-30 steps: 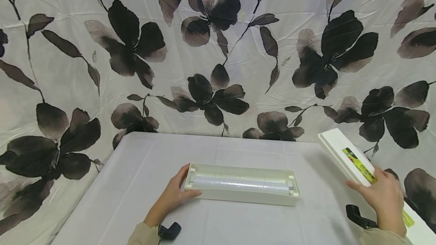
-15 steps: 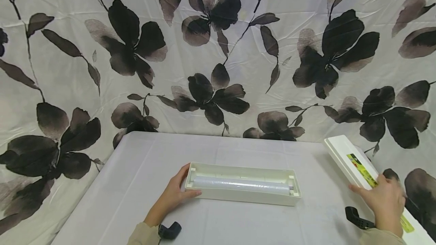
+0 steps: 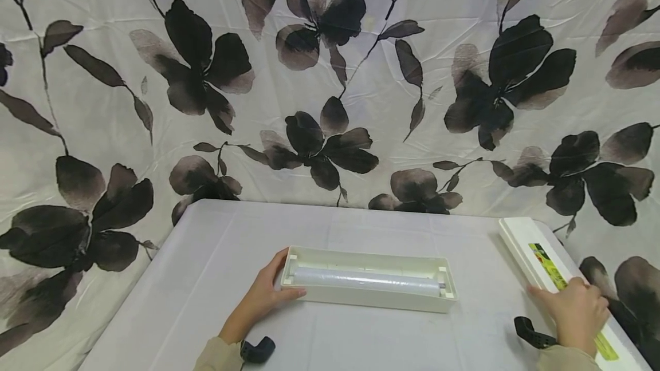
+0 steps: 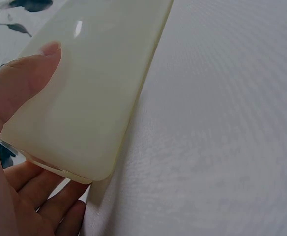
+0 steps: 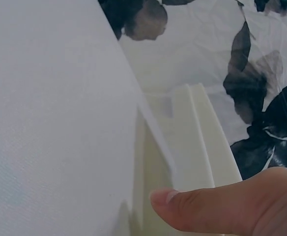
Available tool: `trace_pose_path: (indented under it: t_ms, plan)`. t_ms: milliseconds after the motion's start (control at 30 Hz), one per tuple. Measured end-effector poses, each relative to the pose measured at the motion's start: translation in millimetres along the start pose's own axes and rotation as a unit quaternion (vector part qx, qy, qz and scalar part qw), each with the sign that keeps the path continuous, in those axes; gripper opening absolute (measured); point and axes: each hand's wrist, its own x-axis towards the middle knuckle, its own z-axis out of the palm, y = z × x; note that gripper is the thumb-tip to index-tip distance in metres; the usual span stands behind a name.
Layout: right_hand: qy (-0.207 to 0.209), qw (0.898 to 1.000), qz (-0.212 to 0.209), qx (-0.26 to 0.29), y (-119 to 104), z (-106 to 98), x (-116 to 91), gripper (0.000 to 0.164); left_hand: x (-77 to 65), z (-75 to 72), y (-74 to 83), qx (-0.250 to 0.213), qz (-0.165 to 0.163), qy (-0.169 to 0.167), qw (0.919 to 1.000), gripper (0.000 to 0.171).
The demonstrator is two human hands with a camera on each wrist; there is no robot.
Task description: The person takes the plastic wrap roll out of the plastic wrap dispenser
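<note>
In the head view, a long cream dispenser box [image 3: 371, 298] lies lidless on the table, with a roll of cling film [image 3: 366, 280] lengthwise inside. My left hand [image 3: 265, 288] grips its left end; the left wrist view has the thumb [image 4: 40, 69] on the side wall and the other fingers around the end. At the table's right edge, my right hand [image 3: 577, 311] holds the long white lid [image 3: 519, 239], which bears a yellow-green label [image 3: 549, 267]. Its thumb [image 5: 192, 209] lies against the lid's side in the right wrist view.
A white cloth covers the table [image 3: 392, 342], whose right edge runs close along the lid. Behind stands a white floral-print curtain [image 3: 402, 96]. Black wrist devices [image 3: 258, 350] sit at both cuffs.
My right hand has lowered the lid down to the table's right edge, the lid's far end dropping and its near end swinging left. My left hand and the box have stayed put.
</note>
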Motion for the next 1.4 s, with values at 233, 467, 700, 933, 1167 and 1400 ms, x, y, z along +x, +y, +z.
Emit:
trace_pose_path:
  t_ms: [233, 467, 700, 933, 1167, 1400]
  plan:
    - [-0.011, 1.000, 0.020, -0.006, 1, 7, -2, 0.090, -0.1, 0.7, -0.6, 0.001, -0.010, 0.001, 1.0000, 0.093]
    - [0.000, 0.999, 0.021, -0.028, 1, 14, -2, 0.093, 0.4, 1.3, -3.3, 0.004, -0.007, 0.000, 1.0000, 0.092]
    - [0.009, 0.999, 0.022, -0.029, -1, 20, 0, 0.097, 0.3, 0.1, -1.5, 0.000, -0.007, -0.001, 1.0000, 0.092]
    - [0.005, 0.999, 0.028, -0.019, -4, 22, 0, 0.101, -0.3, -0.5, -0.6, 0.001, -0.004, -0.001, 1.0000, 0.093]
    - [0.021, 0.999, 0.040, -0.002, -7, 22, -1, 0.090, -0.4, -0.7, -0.4, 0.001, -0.003, -0.002, 1.0000, 0.093]
    - [0.029, 0.999, 0.041, 0.005, -6, 23, -2, 0.088, -0.6, -0.6, 0.8, 0.003, -0.009, -0.001, 1.0000, 0.093]
